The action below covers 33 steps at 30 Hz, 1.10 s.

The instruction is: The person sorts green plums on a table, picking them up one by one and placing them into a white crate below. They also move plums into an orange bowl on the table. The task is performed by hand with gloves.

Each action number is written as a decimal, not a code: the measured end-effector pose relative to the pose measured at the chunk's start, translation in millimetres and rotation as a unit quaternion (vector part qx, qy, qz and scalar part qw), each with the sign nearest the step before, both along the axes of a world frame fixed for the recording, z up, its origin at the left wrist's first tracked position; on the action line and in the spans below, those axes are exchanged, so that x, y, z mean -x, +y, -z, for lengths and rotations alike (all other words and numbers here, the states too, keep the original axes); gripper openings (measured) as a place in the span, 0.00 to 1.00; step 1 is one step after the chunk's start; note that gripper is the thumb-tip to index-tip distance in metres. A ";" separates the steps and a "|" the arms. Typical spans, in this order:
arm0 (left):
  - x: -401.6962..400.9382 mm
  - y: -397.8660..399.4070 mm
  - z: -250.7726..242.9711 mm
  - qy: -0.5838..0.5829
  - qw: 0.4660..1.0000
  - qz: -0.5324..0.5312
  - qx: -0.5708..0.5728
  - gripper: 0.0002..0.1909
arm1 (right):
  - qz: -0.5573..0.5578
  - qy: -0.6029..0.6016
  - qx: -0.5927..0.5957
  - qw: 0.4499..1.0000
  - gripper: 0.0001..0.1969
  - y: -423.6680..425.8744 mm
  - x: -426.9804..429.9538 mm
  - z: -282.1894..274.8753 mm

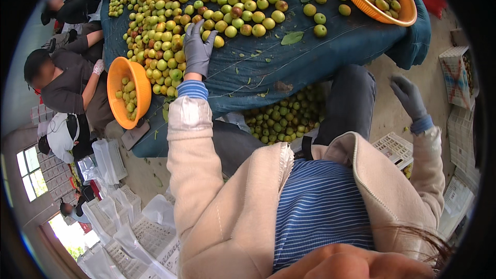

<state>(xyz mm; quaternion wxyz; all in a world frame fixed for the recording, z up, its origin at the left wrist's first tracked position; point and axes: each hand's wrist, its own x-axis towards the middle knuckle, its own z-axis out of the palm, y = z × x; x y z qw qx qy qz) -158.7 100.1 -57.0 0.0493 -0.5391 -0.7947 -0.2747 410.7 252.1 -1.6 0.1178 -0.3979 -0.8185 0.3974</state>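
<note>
A wide heap of green and reddish-brown fruits [166, 38], which look like jujubes, lies on a dark blue cloth [252, 69]. My left hand [198, 48], in a grey glove, rests at the heap's near edge with its fingers spread; its fingertips touch the fruits, and one fruit [218, 41] lies by the thumb. My right hand [409, 97], also grey-gloved, hangs out to the right above the floor, its fingers loosely extended and no fruit visible in it. More fruits [285, 118] fill a space below the cloth's edge, between my legs.
Orange plastic baskets with fruits stand at the left [144, 81] and far right [410, 15]. A phone [135, 135] lies near the left basket. A person [69, 81] sits at the left side. White crates [393, 149] stand right; lined crates [143, 240] lie lower left.
</note>
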 end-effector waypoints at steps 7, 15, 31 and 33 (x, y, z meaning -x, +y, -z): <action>-11.9 27.6 25.6 -0.005 0.994 -0.069 0.089 0.34 | -0.084 0.060 -0.075 0.992 0.22 40.4 179.8 -8.4; -51.1 6.5 -23.5 -0.163 0.976 0.108 0.099 0.18 | -0.095 -0.144 -0.109 0.979 0.33 54.2 270.1 25.2; 49.0 135.3 16.0 0.021 0.983 -0.080 0.166 0.29 | 0.026 -0.034 -0.163 0.986 0.25 159.0 345.9 77.4; 36.0 129.1 14.3 0.017 0.990 -0.049 0.127 0.27 | -0.013 -0.035 -0.214 0.976 0.25 138.8 359.3 72.0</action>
